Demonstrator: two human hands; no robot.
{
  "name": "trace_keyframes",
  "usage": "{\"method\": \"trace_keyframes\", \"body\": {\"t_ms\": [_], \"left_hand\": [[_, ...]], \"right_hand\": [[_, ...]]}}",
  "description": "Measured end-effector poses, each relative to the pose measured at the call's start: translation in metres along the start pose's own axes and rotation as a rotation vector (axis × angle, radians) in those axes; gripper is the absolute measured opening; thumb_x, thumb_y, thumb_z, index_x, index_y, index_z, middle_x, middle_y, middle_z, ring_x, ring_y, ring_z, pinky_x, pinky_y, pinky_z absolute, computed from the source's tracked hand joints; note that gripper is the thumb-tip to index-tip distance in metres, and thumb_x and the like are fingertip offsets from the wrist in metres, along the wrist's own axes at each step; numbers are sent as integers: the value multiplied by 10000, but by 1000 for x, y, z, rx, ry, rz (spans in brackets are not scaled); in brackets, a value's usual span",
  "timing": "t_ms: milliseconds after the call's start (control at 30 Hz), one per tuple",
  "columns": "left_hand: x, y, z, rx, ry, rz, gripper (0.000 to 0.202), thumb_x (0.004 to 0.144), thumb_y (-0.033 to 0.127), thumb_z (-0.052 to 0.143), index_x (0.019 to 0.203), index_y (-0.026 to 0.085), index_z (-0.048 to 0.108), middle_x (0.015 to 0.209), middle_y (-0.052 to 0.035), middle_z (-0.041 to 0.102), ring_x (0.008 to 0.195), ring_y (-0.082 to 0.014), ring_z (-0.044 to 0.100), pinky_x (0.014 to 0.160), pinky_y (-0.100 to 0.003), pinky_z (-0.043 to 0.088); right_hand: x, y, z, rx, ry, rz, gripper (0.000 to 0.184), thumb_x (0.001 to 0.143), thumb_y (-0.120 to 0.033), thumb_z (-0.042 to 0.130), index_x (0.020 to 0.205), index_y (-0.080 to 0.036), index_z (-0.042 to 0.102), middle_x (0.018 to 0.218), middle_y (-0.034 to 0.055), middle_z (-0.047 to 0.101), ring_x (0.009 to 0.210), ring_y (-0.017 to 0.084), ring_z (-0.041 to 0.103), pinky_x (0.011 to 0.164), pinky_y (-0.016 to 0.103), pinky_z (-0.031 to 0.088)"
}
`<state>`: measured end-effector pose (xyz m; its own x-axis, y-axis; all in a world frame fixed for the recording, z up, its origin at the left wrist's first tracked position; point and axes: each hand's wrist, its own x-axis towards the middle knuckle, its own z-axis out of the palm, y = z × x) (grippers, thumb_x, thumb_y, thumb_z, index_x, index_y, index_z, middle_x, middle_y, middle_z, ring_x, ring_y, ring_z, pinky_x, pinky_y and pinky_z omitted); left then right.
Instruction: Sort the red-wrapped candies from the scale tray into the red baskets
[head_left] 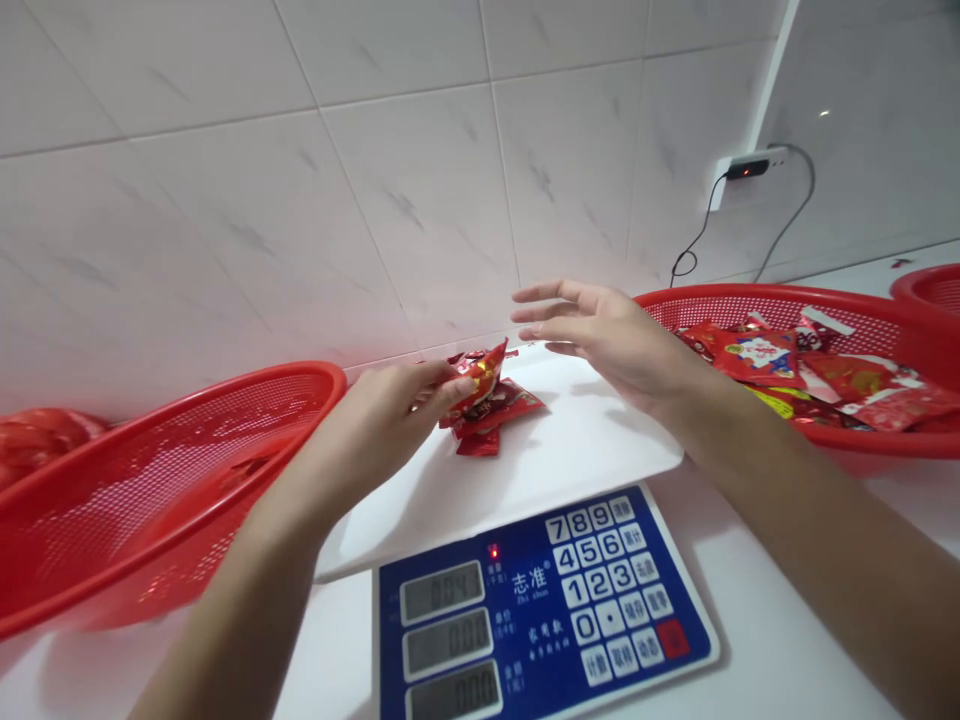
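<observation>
Our left hand [390, 415] is closed on a crumpled red-and-gold foil packet [480, 375], pinching it between thumb and fingers. The packet sits right over a small heap of red foil packets [491, 418], and we cannot tell whether the two touch. The heap lies on the smooth white platform of a weighing scale [592, 445]. Our right hand [615, 345] is open and empty, its fingers spread and pointing left, above the far end of that platform.

Below the platform, toward us, is the scale's blue control panel [544, 600], with white number keys and three grey display windows; a small red lamp [493, 551] glows on it. A round red plastic mesh basket [772, 300] stands to our right, filled with red foil snack packets [757, 355]. A second red mesh basket [180, 432] tilts at our left, and the rim of a third red basket [930, 285] shows in the far right corner. Behind everything are white marble-look wall tiles [375, 200] and a wall socket [739, 170] with black cables [694, 240].
</observation>
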<state>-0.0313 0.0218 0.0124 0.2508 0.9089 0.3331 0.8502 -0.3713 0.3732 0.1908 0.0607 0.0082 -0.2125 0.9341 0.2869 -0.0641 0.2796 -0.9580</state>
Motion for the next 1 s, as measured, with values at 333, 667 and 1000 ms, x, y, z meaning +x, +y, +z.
{"method": "trace_keyframes", "body": {"t_ms": [333, 667, 1000], "left_hand": [[-15, 25, -17, -234, 194, 33, 441, 993, 598, 544, 914, 260, 816, 957, -26, 822, 928, -210, 730, 808, -257, 512], [-19, 41, -14, -587, 440, 31, 265, 966, 315, 695, 736, 209, 776, 721, 15, 769, 713, -117, 714, 715, -214, 570], [-19, 31, -27, -683, 512, 49, 296, 972, 292, 687, 702, 217, 782, 707, -4, 745, 691, -110, 689, 711, -238, 566]], "right_hand": [[-2, -3, -8, -35, 18, -71, 296, 822, -137, 684, 1104, -224, 709, 1222, 56, 728, 1197, 231, 642, 1120, 452, 406], [-5, -13, -6, -112, 169, -184, 272, 886, -135, 630, 1133, -220, 705, 1200, 35, 733, 1154, 217, 676, 1040, 397, 483], [14, 3, -94, -896, 359, -51, 307, 620, 83, 747, 539, -179, 609, 636, 113, 664, 809, 265, 682, 781, 410, 446]]}}
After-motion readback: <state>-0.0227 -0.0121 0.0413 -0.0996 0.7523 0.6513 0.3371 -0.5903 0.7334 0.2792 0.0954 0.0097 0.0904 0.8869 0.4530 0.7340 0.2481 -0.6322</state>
